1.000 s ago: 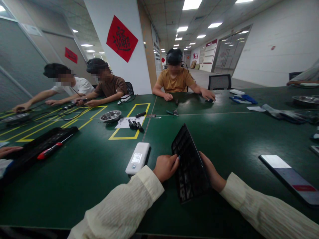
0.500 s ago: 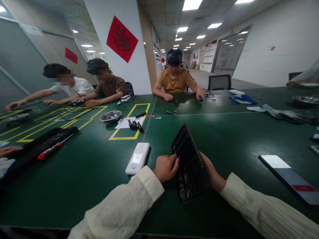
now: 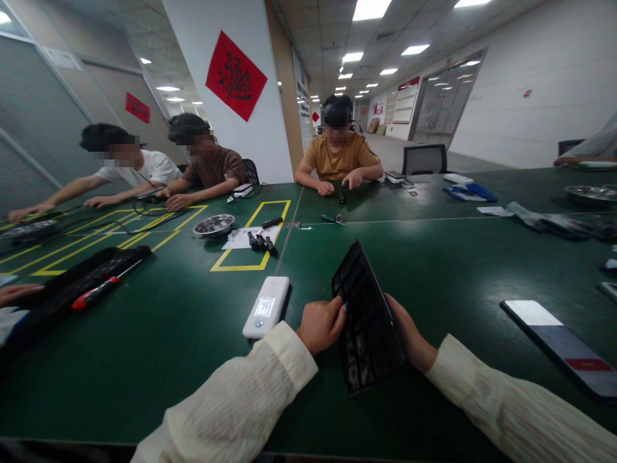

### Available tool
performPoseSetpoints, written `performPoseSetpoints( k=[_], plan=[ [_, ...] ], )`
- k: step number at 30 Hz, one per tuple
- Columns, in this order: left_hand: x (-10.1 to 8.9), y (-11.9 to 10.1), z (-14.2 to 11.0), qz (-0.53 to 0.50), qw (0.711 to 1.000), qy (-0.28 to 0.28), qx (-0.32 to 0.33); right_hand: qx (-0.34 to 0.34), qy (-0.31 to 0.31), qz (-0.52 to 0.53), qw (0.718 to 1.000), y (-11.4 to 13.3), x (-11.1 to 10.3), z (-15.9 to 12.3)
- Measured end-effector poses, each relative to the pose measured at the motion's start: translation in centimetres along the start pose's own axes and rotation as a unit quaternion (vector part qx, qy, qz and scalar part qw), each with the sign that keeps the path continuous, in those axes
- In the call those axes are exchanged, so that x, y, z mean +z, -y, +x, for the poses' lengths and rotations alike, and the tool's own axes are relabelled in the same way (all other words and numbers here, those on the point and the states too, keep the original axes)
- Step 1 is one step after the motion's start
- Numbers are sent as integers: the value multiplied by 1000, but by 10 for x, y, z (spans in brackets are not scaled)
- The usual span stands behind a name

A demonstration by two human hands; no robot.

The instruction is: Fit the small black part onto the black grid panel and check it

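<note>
My right hand [image 3: 409, 334] grips a thin, glossy black tablet [image 3: 371, 328] by its right side, with most fingers hidden behind it. The tablet stands tilted above the table, its dark face turned to the left and reflecting the ceiling. At its left edge, my left hand [image 3: 322, 325] is closed, thumb and fingers drawn together against the face. A tiny blue spot shows at these fingertips; what it is I cannot make out. A white power bank [image 3: 267, 307] with a numbered label lies just left of my left hand.
On the green table [image 3: 193, 360] are a phone [image 3: 562, 350] at right, a black tray [image 3: 72, 289] and red screwdriver [image 3: 96, 293] at left. Beyond lie a metal bowl [image 3: 214, 226], several black cylindrical parts [image 3: 263, 242] and pliers [image 3: 333, 219]. Three people sit around.
My hands and the tablet have not moved. The person opposite has brought one hand from the right inward to a small black object. At far left, a person's arms have shifted slightly.
</note>
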State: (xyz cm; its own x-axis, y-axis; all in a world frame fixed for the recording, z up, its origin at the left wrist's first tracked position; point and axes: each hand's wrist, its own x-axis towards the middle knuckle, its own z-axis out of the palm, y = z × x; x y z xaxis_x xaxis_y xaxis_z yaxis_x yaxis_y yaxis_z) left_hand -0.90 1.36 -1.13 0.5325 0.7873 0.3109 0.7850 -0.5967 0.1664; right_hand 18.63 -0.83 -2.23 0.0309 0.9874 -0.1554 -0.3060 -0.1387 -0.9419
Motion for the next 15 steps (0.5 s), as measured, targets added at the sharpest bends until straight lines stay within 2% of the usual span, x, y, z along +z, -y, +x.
performPoseSetpoints(
  k=[15],
  plan=[
    [2,1,-2,-23,1000,-11,15,31,-7,30,999,0,3,0]
  ],
)
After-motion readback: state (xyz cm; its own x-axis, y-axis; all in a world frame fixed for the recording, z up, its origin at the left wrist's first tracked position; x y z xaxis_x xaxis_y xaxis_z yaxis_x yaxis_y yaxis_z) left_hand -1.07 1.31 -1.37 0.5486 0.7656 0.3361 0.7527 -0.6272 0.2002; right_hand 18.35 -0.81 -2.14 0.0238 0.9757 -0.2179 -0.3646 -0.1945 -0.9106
